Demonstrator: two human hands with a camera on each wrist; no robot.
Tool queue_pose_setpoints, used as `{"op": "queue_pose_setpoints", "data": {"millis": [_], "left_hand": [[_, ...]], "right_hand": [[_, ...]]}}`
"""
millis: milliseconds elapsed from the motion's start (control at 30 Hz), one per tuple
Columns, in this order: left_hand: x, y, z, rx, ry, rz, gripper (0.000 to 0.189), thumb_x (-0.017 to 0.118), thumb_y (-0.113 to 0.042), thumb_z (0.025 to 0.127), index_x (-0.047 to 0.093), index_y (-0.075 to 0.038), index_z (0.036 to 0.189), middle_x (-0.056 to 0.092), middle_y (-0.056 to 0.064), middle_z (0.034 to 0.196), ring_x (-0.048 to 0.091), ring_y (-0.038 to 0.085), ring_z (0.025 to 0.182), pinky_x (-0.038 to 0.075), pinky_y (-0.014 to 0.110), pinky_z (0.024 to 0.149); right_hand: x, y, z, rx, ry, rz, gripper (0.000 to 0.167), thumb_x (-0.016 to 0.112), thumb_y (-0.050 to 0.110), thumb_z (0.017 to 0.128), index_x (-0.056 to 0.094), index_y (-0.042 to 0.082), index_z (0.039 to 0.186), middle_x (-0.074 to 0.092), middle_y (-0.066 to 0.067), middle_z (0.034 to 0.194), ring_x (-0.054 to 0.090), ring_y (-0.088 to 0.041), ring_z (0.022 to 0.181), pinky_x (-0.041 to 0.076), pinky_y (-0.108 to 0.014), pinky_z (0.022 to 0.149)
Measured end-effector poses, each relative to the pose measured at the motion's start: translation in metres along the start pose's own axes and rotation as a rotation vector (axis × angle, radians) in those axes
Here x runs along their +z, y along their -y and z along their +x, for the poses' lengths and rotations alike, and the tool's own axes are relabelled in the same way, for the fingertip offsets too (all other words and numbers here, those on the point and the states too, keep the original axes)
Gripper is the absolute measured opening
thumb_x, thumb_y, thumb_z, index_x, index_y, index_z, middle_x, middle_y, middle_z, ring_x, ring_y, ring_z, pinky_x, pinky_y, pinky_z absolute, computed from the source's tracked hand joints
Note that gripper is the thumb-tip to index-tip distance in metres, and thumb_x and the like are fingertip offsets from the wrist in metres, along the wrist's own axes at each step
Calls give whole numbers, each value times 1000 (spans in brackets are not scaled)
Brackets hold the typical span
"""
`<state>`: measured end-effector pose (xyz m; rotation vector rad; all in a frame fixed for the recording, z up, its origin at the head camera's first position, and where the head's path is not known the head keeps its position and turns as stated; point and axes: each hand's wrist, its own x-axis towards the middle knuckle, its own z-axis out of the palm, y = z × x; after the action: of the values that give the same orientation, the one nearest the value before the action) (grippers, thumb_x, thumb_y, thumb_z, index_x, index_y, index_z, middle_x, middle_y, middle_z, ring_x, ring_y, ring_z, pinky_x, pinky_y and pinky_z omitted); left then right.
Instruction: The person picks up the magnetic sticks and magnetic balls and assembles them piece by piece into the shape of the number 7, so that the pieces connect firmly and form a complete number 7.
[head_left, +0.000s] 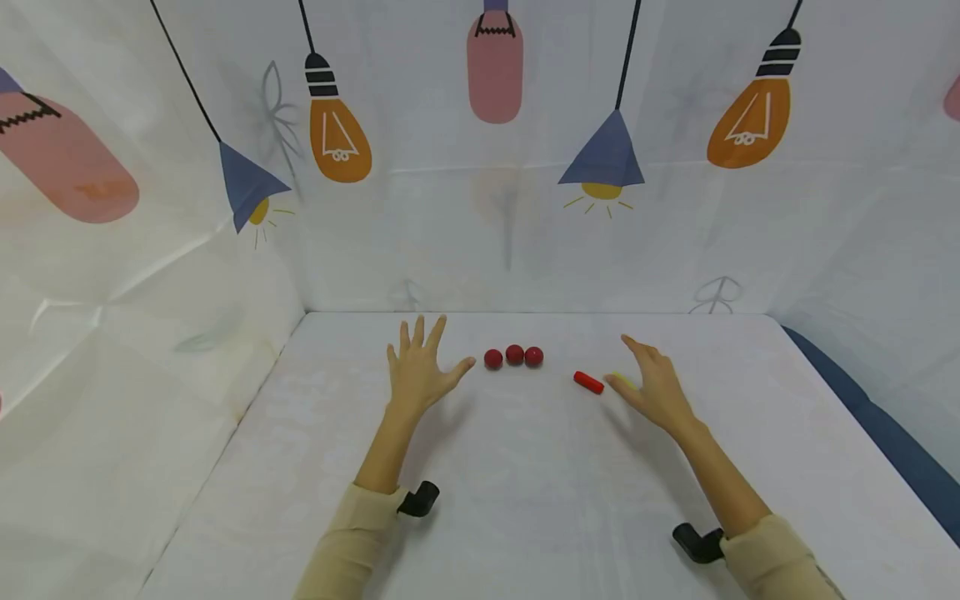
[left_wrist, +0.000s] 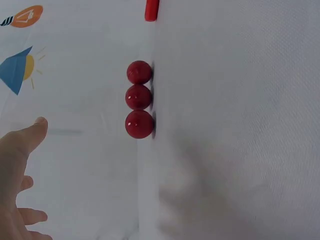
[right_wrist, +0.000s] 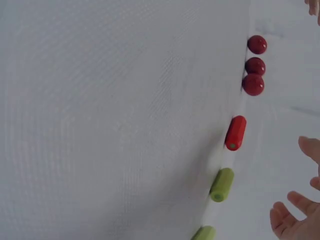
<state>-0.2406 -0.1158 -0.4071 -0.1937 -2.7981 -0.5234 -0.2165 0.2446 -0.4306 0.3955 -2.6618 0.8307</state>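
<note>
My left hand [head_left: 416,377] hovers over the white table with fingers spread and holds nothing. Just right of its thumb, three small red balls [head_left: 514,355] sit in a row; in the left wrist view the balls [left_wrist: 138,97] appear close together. My right hand [head_left: 658,393], thumb and fingers apart, is likewise empty. A short red cylinder [head_left: 588,382] lies just left of its thumb. In the right wrist view, a yellow-green cylinder [right_wrist: 222,185] lies beyond the red one [right_wrist: 235,133], and a second yellow-green piece [right_wrist: 204,233] is cut off at the frame's edge. In the head view my right hand mostly hides these green pieces.
A white sheet printed with lamps and bulbs [head_left: 341,142] hangs behind the table [head_left: 517,500] and along the left side. Dark blue material [head_left: 870,400] shows past the table's right edge. Black wrist mounts [head_left: 418,499] stick out from both sleeves.
</note>
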Motion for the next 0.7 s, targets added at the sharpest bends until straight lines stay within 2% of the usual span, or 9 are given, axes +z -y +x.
{"op": "queue_pose_setpoints", "data": {"millis": [200,333,500,600,700], "left_hand": [[12,-5,7,60,-26,-15,81,60,-61,80,38,-17,145,38,22,144,30,46,133,27,67,99],[19,-8,10,77,-34,-34,79,61,-60,80,43,-14,141,44,22,140,35,46,130,31,65,98],[31,-10,16,115,-54,-51,74,64,-56,80,50,-10,135,56,21,128,50,41,119,38,58,96],[38,-10,20,153,-44,-81,68,68,-49,81,52,-7,132,61,20,121,57,38,111,43,51,93],[44,-11,23,172,-9,-148,63,71,-40,81,53,-6,131,62,20,119,59,37,107,45,47,92]], "right_hand": [[7,-4,6,8,37,10,64,68,19,85,39,-2,138,47,-30,128,45,-46,109,40,-61,88],[10,-4,9,2,52,23,62,68,19,85,41,-3,137,50,-30,124,49,-42,103,42,-57,84],[14,-4,14,-19,45,31,58,69,16,84,45,-6,132,54,-30,119,52,-42,99,42,-56,83],[16,-6,15,-23,54,35,54,68,14,84,48,-8,129,56,-30,116,54,-43,98,42,-55,85],[19,-10,16,-18,67,49,50,68,12,84,51,-8,126,58,-29,114,56,-43,97,42,-55,86]]}}
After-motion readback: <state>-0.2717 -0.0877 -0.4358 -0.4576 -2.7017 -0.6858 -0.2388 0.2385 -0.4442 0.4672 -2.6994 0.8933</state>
